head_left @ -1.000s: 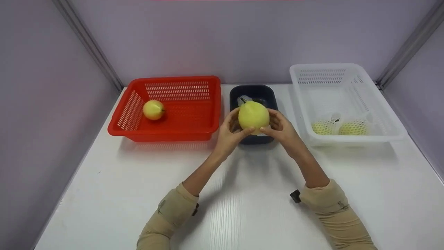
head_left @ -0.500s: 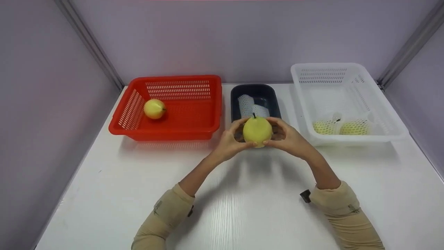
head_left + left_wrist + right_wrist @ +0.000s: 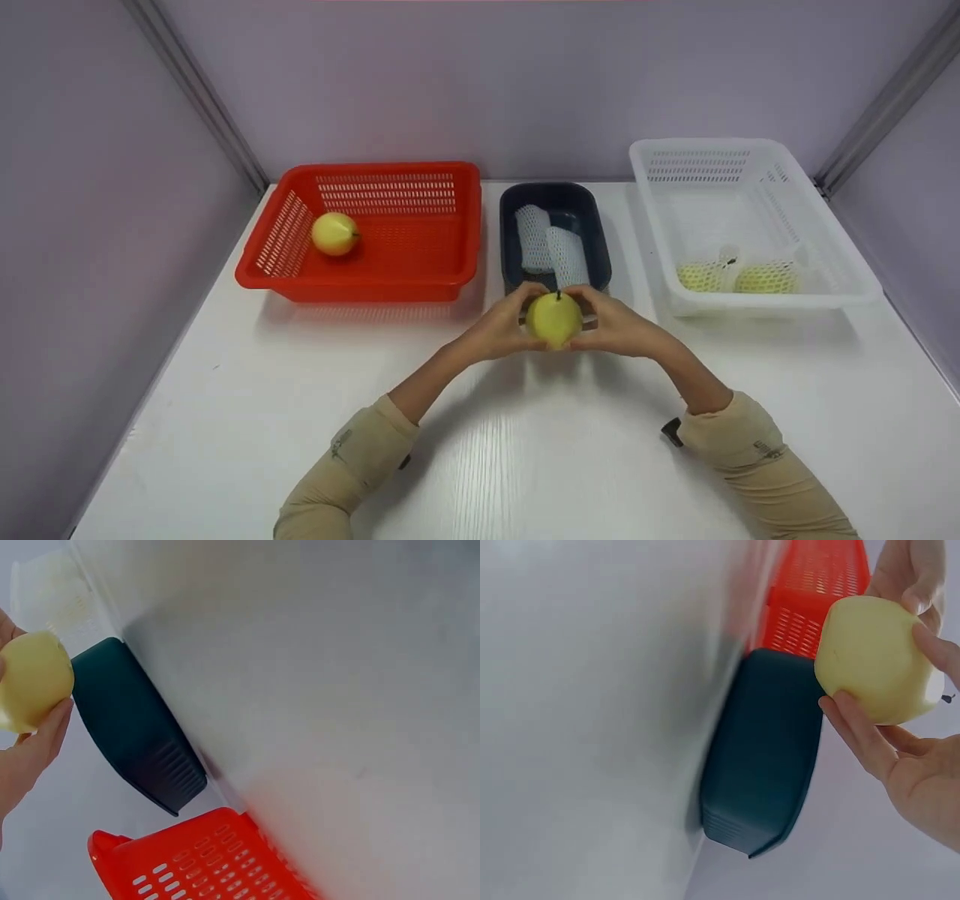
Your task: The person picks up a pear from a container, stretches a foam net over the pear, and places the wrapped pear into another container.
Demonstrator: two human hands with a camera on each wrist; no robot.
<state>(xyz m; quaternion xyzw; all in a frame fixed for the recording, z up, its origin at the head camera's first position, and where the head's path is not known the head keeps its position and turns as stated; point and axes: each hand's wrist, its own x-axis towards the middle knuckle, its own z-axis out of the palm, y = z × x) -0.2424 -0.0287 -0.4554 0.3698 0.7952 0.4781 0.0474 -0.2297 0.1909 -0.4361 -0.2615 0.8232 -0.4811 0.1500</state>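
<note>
A yellow pear (image 3: 554, 321) with a dark stem is held between both my hands, raised over the table. My left hand (image 3: 501, 328) grips its left side, and my right hand (image 3: 613, 327) grips its right side, thumbs at the near face. In the right wrist view the fingers of both hands curl about the pear (image 3: 877, 660). Just beyond the hands stands a dark blue bin (image 3: 510, 247), holding two white foam net sleeves (image 3: 568, 255). The left wrist view shows the pear (image 3: 36, 679) beside the bin's outer wall (image 3: 135, 727).
At the left stands a red slotted basket (image 3: 375, 292) with one bare pear (image 3: 334, 234) inside. On the right, a white basket (image 3: 765, 301) contains two pears (image 3: 765, 278) in foam nets. All three containers stand along the back wall on a white table (image 3: 480, 450).
Both hands have drawn the pear back toward me, from over the dark bin to its near edge. The foam sleeves in the bin have come into fuller view.
</note>
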